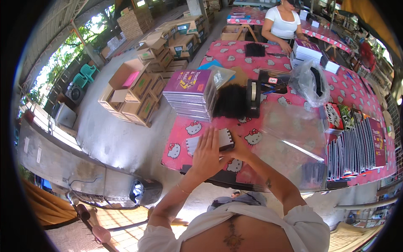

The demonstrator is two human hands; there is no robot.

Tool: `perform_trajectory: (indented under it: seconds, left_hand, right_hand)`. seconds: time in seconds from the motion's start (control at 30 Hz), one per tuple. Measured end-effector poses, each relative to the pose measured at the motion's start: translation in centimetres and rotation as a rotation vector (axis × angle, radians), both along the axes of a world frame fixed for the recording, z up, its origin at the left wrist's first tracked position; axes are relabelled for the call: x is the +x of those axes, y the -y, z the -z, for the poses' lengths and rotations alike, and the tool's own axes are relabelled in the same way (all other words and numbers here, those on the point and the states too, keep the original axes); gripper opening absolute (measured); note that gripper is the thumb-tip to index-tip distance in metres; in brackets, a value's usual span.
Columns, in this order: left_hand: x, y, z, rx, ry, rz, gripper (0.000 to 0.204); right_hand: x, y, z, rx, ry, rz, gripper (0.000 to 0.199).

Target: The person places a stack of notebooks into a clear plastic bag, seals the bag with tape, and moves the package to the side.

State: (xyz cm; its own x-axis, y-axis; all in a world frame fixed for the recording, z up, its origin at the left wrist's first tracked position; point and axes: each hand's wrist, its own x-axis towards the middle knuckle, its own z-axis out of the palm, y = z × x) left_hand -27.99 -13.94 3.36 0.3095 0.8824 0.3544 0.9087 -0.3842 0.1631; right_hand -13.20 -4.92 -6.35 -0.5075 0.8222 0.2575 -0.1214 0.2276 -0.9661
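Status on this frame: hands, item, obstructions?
Left hand flat on small spiral notebook. Right hand grips its right edge. Purple notebook stack behind, apart.

Brown cardboard boxes (133, 90) — stacked left of table (176, 138).

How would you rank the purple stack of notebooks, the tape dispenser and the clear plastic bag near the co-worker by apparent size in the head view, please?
1. Purple stack of notebooks
2. Clear plastic bag, farther off, so unsure
3. Tape dispenser
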Motion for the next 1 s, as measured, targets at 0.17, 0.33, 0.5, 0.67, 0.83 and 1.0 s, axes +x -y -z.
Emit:
perform_trajectory:
  seconds: [0.17, 0.33, 0.5, 0.67, 0.83, 1.0]
  left_hand:
    - [-0.6, -0.3, -2.4, -0.023, -0.027, 0.046, 0.108]
    - [-3.7, -3.1, -0.5, -0.096, -0.231, 0.020, 0.071]
    - [0.9, -1.2, -4.1, -0.009, -0.075, 0.039, 0.058]
    - [8.5, -6.4, 0.9, -0.665, 1.125, 0.027, 0.051]
    - [20.0, -8.3, 8.7, -0.910, 1.110, 0.032, 0.063]
    - [25.6, -11.4, 11.4, -0.851, 0.739, 0.002, 0.071]
  right_hand:
    - [1.4, -0.3, 1.2, 0.009, 0.019, -0.040, 0.098]
    - [0.8, -0.8, 1.5, 0.116, 0.039, 0.043, 0.100]
    - [8.8, 2.3, -6.9, 0.310, 0.113, 0.377, 0.094]
    - [20.2, 8.3, -3.0, -0.450, -0.213, 0.517, 0.079]
    - [29.5, 10.9, -1.2, -0.770, -0.303, 0.628, 0.049]
    - [37.0, 8.2, 3.5, -0.794, -0.191, 0.620, 0.033]
